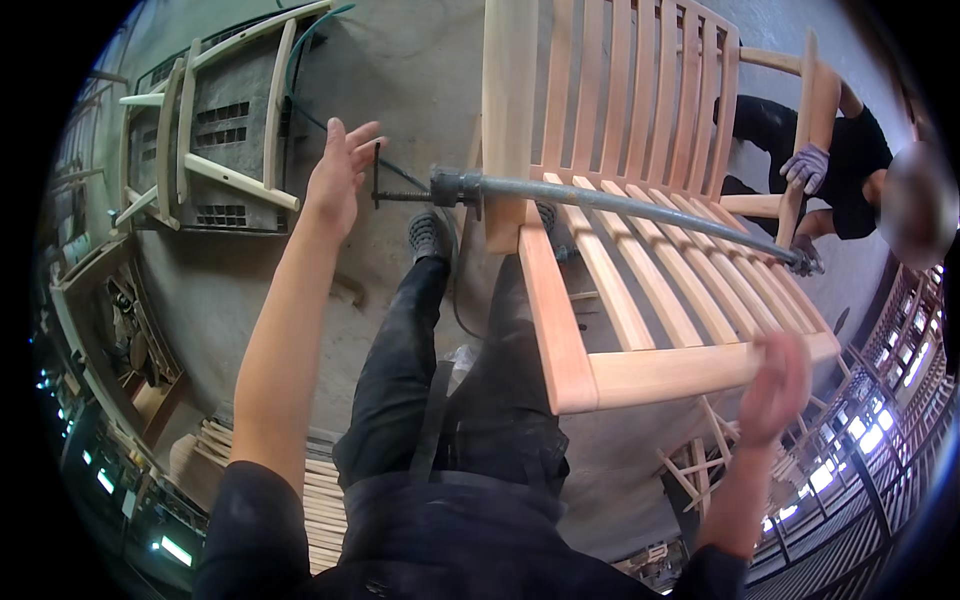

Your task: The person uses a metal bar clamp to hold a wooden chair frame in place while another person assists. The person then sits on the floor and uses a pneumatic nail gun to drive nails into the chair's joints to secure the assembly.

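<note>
A wooden slatted bench [690,368] stands before me, its seat and back built of pale and reddish slats. Across its seat runs a long grey pipe clamp [620,208], with its screw end beside a broad wooden part [508,120] at the bench's left. My left hand [338,185] is open, fingers stretched out close to the clamp's black crank handle [377,175]; I cannot tell whether they touch it. My right hand [778,388], smeared by motion, is at the bench's front rail; its fingers are unclear.
A co-worker in dark clothes [850,150] crouches at the far right, a gloved hand [806,168] on the bench's arm. Pale wooden frames [235,175] lie on a grated platform at left. A green hose [290,75] crosses the floor. Wooden sticks [325,510] lie behind me.
</note>
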The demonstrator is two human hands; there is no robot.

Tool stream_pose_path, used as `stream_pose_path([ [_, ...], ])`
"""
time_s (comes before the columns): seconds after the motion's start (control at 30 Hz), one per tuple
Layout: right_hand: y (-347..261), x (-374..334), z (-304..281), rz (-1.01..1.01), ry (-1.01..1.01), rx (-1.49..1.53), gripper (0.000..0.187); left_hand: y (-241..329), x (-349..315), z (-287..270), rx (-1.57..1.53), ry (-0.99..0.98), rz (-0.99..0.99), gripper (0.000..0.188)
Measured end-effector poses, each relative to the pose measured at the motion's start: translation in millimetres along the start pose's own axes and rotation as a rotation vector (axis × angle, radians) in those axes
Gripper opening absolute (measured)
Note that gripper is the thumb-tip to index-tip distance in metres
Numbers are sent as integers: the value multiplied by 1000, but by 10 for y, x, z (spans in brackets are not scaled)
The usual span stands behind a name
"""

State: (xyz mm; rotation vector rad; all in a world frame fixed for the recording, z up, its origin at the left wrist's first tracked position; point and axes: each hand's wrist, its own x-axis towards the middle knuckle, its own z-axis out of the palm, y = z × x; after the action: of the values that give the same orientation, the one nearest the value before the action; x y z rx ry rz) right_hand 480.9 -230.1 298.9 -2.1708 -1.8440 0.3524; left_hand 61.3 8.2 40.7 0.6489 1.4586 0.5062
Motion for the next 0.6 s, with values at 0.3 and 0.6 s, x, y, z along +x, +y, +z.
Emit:
stream_pose_path([
  [0.3, -470, -1504, 2095, 698, -207, 849, 35, -289, -140, -73, -355, -41, 171, 33],
  [0.6, -919, 256, 2908, 627, 220, 1897, 53, -169, -410, -48, -202, 51, 80, 32],
])
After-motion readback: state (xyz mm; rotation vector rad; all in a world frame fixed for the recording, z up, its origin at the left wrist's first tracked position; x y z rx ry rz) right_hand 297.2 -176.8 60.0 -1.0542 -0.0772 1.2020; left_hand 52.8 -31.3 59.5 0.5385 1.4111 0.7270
